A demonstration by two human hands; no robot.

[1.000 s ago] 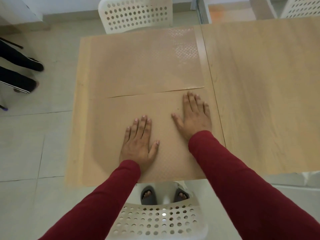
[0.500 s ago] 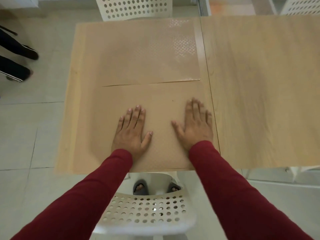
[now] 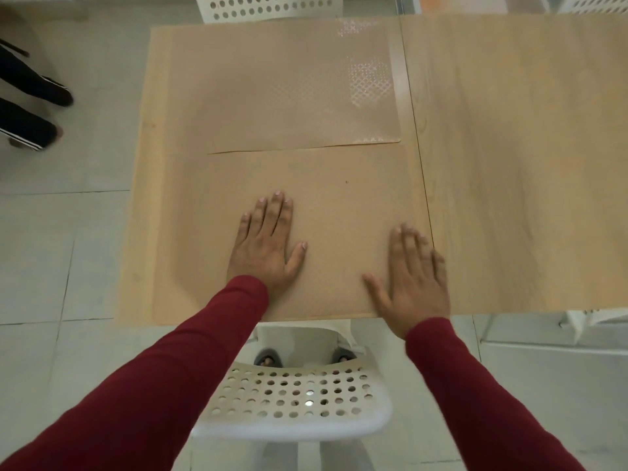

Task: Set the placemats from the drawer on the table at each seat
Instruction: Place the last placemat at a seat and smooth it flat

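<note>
Two tan, faintly patterned placemats lie on the left wooden table [image 3: 146, 205]. The far placemat [image 3: 289, 90] sits before the far chair. The near placemat [image 3: 339, 205] lies at the table's front edge, and its far edge runs under the far one's near edge. My left hand [image 3: 266, 246] rests flat on the near placemat, fingers spread. My right hand [image 3: 413, 283] lies flat near the placemat's right front corner, slightly blurred, with its heel over the table edge. Neither hand grips anything.
A white perforated chair [image 3: 292, 399] stands between me and the table, my feet [image 3: 268, 358] beneath it. Another white chair [image 3: 268, 6] stands at the far side. A second wooden table [image 3: 526, 164] adjoins on the right. Another person's dark-trousered legs [image 3: 27, 107] stand at left.
My right hand slid back and to the right, from mid-placemat to its right front corner. My left hand stayed flat. The view shifted back a little.
</note>
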